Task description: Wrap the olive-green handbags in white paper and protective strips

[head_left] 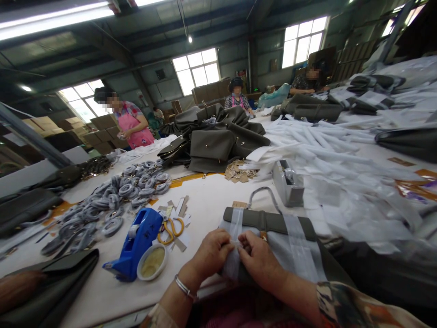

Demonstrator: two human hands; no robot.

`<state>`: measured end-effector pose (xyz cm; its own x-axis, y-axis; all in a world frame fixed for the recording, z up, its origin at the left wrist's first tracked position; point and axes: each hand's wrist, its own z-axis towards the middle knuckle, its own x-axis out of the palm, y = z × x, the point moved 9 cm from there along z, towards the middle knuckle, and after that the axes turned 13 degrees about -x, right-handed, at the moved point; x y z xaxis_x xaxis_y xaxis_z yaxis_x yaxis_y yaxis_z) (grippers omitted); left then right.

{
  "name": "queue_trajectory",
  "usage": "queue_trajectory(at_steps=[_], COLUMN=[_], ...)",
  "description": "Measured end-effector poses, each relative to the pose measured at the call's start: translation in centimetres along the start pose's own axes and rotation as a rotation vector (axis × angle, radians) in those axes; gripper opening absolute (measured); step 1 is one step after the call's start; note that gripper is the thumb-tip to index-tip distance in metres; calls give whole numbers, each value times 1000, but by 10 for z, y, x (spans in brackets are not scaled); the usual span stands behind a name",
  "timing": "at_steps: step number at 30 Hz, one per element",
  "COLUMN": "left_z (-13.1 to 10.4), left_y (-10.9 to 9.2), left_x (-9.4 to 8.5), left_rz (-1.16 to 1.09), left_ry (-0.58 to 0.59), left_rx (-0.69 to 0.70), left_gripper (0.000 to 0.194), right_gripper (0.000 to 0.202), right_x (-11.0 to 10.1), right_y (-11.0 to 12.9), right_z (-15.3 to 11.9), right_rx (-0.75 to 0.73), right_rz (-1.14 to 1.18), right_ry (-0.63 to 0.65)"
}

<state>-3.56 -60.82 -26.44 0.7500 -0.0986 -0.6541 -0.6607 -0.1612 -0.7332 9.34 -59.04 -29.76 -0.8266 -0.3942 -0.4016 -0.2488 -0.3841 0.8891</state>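
Note:
A dark green bag [251, 218] lies on the table in front of me, its handle standing up at the back. Two whitish translucent strips cross its flap, a left strip [236, 219] and a right strip [300, 237]. Over the left strip, my left hand [215, 250] is closed, with thumb and fingers pinched together at the strip's edge. Close beside it, my right hand [259, 259] is also closed, its curled fingertips nearly meeting the left ones on the same strip.
Left of the bag are a blue tape dispenser [141, 241], a round dish [152, 262] and yellow-handled scissors [171, 230]. A grey dispenser [288, 184] stands behind the bag. Farther back lie wrapped straps [126, 189] and stacked bags [211, 148]. Another person's hand [20, 288] is at far left.

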Motion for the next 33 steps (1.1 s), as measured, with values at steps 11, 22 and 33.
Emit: queue_trajectory(at_steps=[11, 22, 33], left_z=[-4, -8, -48], left_y=[-1, 3, -21], left_x=[2, 3, 5], left_rz=[-66, -2, 213], left_ry=[-125, -236, -492], left_rx=[21, 2, 297], left_gripper=[19, 20, 18], right_gripper=[19, 33, 32], right_x=[-8, 13, 43], right_y=[-4, 35, 16], right_z=[-2, -15, -12], right_rx=[1, -353, -283], right_rz=[60, -131, -434], right_ry=[-92, 118, 329])
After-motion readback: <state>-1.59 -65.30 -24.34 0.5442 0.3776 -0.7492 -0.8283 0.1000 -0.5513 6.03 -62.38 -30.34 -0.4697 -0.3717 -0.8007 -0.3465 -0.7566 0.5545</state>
